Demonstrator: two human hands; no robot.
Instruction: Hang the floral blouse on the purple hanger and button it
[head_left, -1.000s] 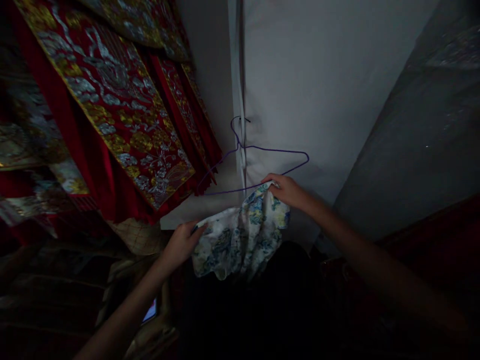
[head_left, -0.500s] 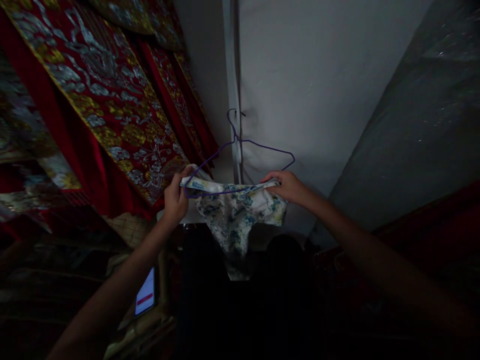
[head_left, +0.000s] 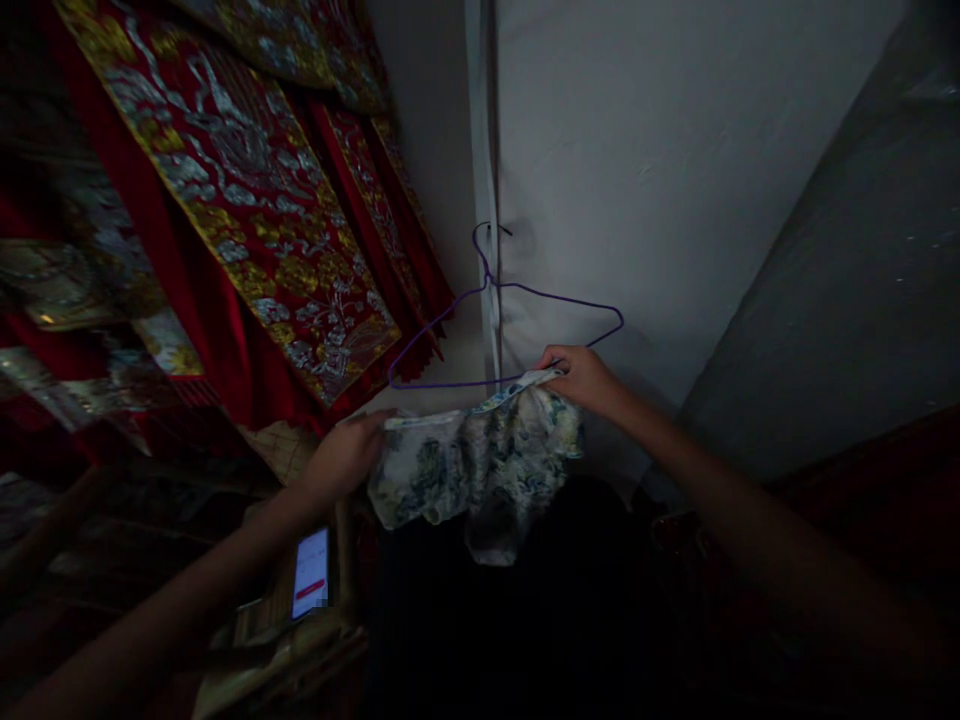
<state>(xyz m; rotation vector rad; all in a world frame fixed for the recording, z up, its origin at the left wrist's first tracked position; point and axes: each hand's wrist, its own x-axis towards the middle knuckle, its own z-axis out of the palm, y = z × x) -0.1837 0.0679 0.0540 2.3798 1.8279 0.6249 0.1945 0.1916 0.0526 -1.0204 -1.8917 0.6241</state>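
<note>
A pair of white underpants [head_left: 442, 460] with a blue and yellow flower pattern is stretched between my two hands by the waistband. My left hand [head_left: 349, 450] is closed on the waistband's left end, below the hanger's left corner. At the right end, my right hand [head_left: 581, 378] pinches the waistband close to the hanger's bottom bar. A purple hanger [head_left: 442, 384] hangs by its hook against the wall. Its left corner is bare, while fabric and my right hand cover part of the bar on the right; whether the cloth is around it there I cannot tell.
Red cloth [head_left: 247, 190] embroidered in gold and silver hangs at the left. A lit phone [head_left: 310, 575] lies on a bamboo-like seat or stand [head_left: 255, 625] at lower left. A pale strip [head_left: 484, 120] runs down the wall [head_left: 645, 180]. The room is dim.
My left hand has drawn the underpants' left side down, away from the hanger's left corner. My right hand keeps its hold. The whole view has shifted slightly.
</note>
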